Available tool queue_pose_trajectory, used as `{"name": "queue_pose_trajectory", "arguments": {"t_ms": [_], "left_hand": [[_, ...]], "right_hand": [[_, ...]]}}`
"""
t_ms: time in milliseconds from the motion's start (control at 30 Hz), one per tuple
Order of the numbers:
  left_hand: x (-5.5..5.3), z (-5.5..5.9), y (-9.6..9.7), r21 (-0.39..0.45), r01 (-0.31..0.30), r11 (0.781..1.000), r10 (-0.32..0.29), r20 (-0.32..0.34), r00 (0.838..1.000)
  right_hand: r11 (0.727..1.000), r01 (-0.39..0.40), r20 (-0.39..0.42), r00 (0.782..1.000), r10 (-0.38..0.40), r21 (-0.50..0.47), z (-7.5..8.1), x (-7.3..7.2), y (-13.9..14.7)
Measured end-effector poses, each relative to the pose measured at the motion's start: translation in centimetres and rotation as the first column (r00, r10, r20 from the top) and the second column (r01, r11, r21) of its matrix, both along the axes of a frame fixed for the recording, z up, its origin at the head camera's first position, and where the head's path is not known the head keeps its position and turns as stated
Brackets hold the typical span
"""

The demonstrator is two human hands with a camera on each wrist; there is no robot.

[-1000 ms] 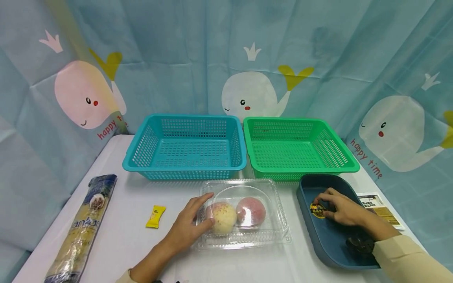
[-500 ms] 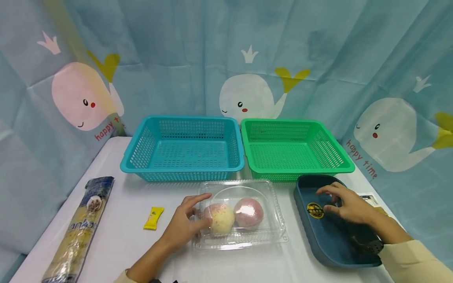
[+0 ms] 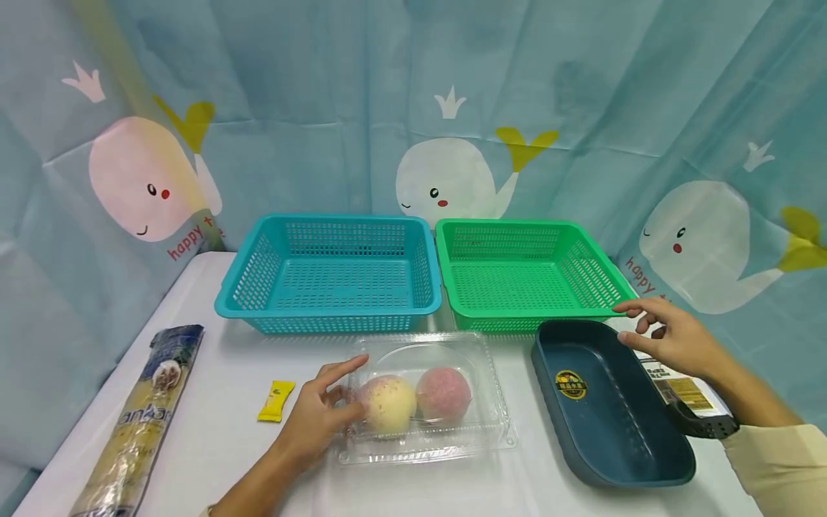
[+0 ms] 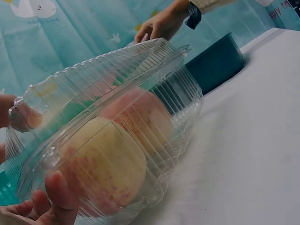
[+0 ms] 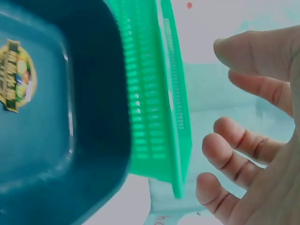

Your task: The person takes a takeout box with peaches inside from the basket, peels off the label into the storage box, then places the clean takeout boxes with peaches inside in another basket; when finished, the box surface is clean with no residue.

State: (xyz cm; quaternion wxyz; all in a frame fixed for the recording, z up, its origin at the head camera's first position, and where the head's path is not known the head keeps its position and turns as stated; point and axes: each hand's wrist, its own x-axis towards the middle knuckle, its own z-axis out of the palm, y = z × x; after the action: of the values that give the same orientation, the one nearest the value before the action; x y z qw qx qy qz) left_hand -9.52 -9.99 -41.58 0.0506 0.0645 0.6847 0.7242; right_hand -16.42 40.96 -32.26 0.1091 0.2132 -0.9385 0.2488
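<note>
A person's left hand [image 3: 313, 420] grips the left end of one clear plastic clamshell box [image 3: 426, 402], thumb and fingers curled against its ribbed wall; two round peach-like fruits [image 3: 413, 398] lie inside, one pale yellow, one pink, side by side under the closed lid. The box sits on the white table [image 3: 213, 431] at front centre. Left of the hand lie one small yellow sachet [image 3: 276, 401] and, at the table's left edge, one long packet of noodles [image 3: 138, 424]. To the right stands one dark blue tray [image 3: 607, 402] with a round sticker on its floor. The right hand [image 3: 668, 337] hovers over the tray's far right corner, fingers spread and relaxed, holding nothing; one printed card [image 3: 681, 388] lies under the wrist. Behind stand two slotted baskets, touching: one blue basket [image 3: 329, 273], one green basket [image 3: 530, 273]. A blue curtain [image 3: 362, 100] printed with three whales closes the scene.
</note>
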Motion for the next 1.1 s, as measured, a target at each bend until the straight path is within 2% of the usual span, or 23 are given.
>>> {"name": "queue_pose_trajectory", "arguments": {"t_ms": [100,267,467,600,767,967,1100], "left_hand": [[0.4,0.6,-0.1,0.02,-0.006,1.0,0.006,0.011,1.0],[0.9,1.9,-0.2,0.072,0.016,0.997,-0.017,0.008,1.0],[0.9,3.5,-0.3,0.146,0.066,0.987,-0.06,-0.044,0.997],[0.7,4.7,-0.3,0.159,0.098,0.982,-0.086,-0.083,0.993],[0.3,6.1,-0.3,0.149,0.118,0.982,-0.106,-0.086,0.991],[-0.5,7.9,0.3,0.104,0.084,0.991,-0.076,-0.075,0.994],[-1.3,9.2,0.9,0.12,0.068,0.991,-0.06,-0.072,0.996]], "right_hand": [[0.998,0.061,0.028,0.998,-0.061,0.007,0.5,-0.5,0.7],[0.992,0.122,0.049,0.991,-0.123,0.026,0.7,-1.6,1.6],[0.982,0.177,0.089,0.979,-0.182,0.058,0.6,-3.1,2.3],[0.977,0.201,0.121,0.97,-0.209,0.073,0.5,-3.7,2.7],[0.976,0.202,0.142,0.967,-0.211,0.078,-0.2,-4.3,3.1],[0.975,0.186,0.164,0.965,-0.204,0.118,-1.3,-5.0,3.5],[0.972,0.182,0.214,0.954,-0.211,0.147,-1.7,-5.3,3.6]]}}
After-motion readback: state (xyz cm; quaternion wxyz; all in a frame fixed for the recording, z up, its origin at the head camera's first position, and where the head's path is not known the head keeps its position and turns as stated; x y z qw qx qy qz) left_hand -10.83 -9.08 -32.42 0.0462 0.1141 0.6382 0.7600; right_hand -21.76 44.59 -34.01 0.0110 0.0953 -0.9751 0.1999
